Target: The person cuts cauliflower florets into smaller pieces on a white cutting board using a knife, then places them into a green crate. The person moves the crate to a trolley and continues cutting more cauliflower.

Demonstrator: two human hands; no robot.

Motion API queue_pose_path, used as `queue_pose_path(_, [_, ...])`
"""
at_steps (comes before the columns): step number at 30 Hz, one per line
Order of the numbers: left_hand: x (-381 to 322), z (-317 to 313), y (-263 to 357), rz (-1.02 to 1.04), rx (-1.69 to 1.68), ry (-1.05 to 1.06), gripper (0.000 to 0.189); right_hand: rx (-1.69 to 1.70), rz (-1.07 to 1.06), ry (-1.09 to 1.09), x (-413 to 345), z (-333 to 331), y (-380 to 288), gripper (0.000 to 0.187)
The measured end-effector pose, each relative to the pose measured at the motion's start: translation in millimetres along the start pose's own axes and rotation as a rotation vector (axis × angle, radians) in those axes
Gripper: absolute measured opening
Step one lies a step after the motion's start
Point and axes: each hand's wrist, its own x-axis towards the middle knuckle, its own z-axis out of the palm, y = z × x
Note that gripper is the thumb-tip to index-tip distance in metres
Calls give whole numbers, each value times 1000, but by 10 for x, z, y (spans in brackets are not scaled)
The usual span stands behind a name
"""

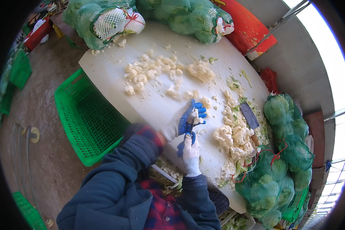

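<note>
My left hand [187,116], in a blue-coated work glove, holds a small piece of cauliflower [193,117] over the near part of the white tabletop [149,105]. Just below it, my right hand [191,151], in a white glove with blue coating, grips a small knife [192,126] whose thin blade lies against the piece. Its handle is mostly hidden by the fingers. Beyond my left hand are loose cauliflower florets [152,69] and a larger cauliflower chunk [201,71]. To the right of my hands lie big cauliflower pieces [233,138] among crumbs and leaf scraps.
A green plastic crate [89,115] stands against the table's left edge. A dark cleaver blade [249,115] lies among scraps at right. Green net sacks of cauliflower line the far edge [181,17] and the right side [270,178]. Behind them is a red container [247,28].
</note>
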Motion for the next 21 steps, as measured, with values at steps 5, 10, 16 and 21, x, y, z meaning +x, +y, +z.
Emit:
queue_pose_path(5, [48, -59, 99, -78, -50, 75, 78, 297, 114, -184, 213, -51, 28, 37])
queue_pose_path(10, [250, -293, 230, -20, 68, 241, 79, 881, 254, -388, 447, -105, -55, 46])
queue_pose_path(16, [410, -447, 525, -53, 283, 171, 87, 123, -100, -264, 478, -439, -340, 36])
queue_pose_path(21, [407, -334, 613, -215, 423, 52, 103, -248, -189, -298, 477, -632, -494, 30])
